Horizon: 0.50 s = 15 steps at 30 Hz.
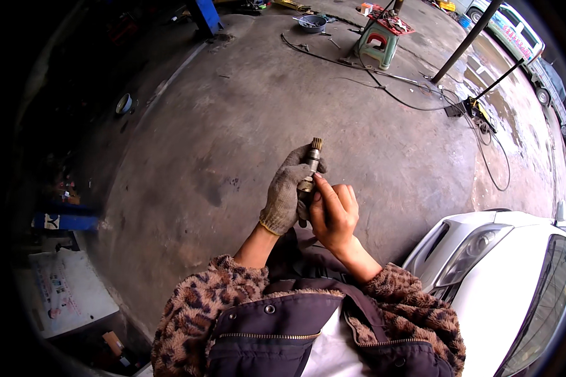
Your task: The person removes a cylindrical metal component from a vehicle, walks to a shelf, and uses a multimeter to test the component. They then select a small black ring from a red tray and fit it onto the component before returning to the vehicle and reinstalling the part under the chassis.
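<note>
A short metal shaft (314, 162) with a splined, brass-coloured end stands nearly upright in front of my chest. My left hand (283, 196), in a grey knitted glove with a yellowish cuff, is closed around it, and the splines stick out above the fingers. Bare and curled, my right hand (336, 215) meets the shaft from the right. Its index fingertip and thumb press against the lower part, while the other fingers are folded in. The shaft's bottom end is mostly hidden by both hands.
Bottom right, a white car (516, 276) stands close by. Farther off are a green stool (377, 47) with a red top, a grey basin (312, 24), a black hose (415, 108) across the concrete floor, and a jack (478, 113). A blue post base (204, 17) stands far left.
</note>
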Each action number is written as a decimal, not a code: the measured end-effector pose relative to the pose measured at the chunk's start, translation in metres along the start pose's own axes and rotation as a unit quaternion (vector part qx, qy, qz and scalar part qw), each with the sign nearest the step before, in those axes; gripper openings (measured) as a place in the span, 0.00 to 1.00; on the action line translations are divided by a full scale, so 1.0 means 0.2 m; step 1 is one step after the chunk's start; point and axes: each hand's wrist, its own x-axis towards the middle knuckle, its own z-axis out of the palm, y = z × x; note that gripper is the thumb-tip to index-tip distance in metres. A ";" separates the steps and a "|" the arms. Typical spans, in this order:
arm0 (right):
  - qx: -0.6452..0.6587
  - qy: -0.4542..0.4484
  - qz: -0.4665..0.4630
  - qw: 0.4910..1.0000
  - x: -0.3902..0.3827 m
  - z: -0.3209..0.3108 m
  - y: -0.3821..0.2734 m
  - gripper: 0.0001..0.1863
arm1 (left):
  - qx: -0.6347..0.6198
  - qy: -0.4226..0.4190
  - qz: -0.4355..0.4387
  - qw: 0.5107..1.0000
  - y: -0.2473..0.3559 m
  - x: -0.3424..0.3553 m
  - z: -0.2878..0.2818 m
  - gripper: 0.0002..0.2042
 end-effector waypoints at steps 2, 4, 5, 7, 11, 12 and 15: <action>0.009 0.001 0.003 1.000 0.00 0.03 -0.02 0.20 | -0.031 -0.027 -0.004 0.999 0.00 0.00 -0.06 0.20; 0.007 0.002 0.006 1.000 -0.01 0.06 -0.03 0.20 | -0.044 -0.039 -0.009 0.998 0.01 0.00 -0.10 0.21; 0.007 0.002 0.006 1.000 -0.01 0.07 -0.03 0.20 | -0.041 -0.038 -0.010 0.998 0.03 0.00 -0.10 0.20; 0.005 0.005 0.013 1.000 -0.02 0.10 -0.04 0.20 | -0.036 -0.025 -0.006 0.999 0.05 0.00 -0.11 0.19; 0.007 -0.004 0.016 1.000 -0.01 0.15 -0.07 0.19 | -0.026 -0.002 0.011 1.000 0.07 -0.01 -0.16 0.17; 0.010 -0.005 0.014 1.000 0.00 0.16 -0.08 0.19 | -0.024 -0.001 0.014 1.000 0.08 -0.01 -0.18 0.18; 0.010 -0.010 0.018 1.000 0.01 0.19 -0.10 0.19 | 0.066 -0.013 0.029 0.997 0.14 -0.01 -0.19 0.16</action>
